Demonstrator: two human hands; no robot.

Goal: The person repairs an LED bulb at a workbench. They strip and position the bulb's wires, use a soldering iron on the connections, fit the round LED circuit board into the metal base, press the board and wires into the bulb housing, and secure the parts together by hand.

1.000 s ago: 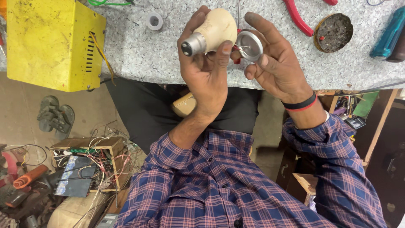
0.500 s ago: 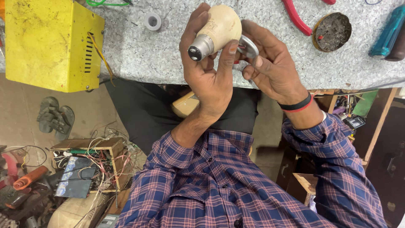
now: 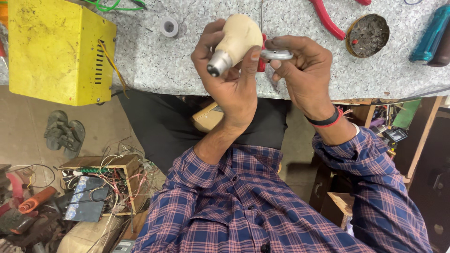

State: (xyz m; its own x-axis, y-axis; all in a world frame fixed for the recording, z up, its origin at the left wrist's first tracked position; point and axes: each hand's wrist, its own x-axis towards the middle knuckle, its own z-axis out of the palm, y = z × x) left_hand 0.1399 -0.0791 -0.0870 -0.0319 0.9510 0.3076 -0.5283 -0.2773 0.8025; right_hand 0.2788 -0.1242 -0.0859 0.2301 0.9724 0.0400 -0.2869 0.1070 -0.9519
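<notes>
My left hand (image 3: 229, 89) is closed around a cream-coloured light bulb (image 3: 239, 35), glass end pointing away and metal screw base (image 3: 218, 64) pointing towards me. My right hand (image 3: 304, 75) pinches a small round metal disc (image 3: 276, 55) between thumb and fingers, seen edge-on, right beside the bulb. A black and red band sits on that wrist (image 3: 323, 121). Something red (image 3: 261, 64) shows between the two hands, mostly hidden. Both hands hover over the near edge of a speckled grey table (image 3: 164, 65).
On the table lie a yellow metal box (image 3: 56, 47), a small grey tape roll (image 3: 168, 26), red-handled pliers (image 3: 326, 18), a round tin of bits (image 3: 368, 35) and a teal tool (image 3: 429, 33). On the floor at left are sandals (image 3: 63, 133) and a wooden box of wires (image 3: 103, 182).
The disc has turned from face-on to edge-on and come up against the bulb. The bulb has tilted so its base points more towards me.
</notes>
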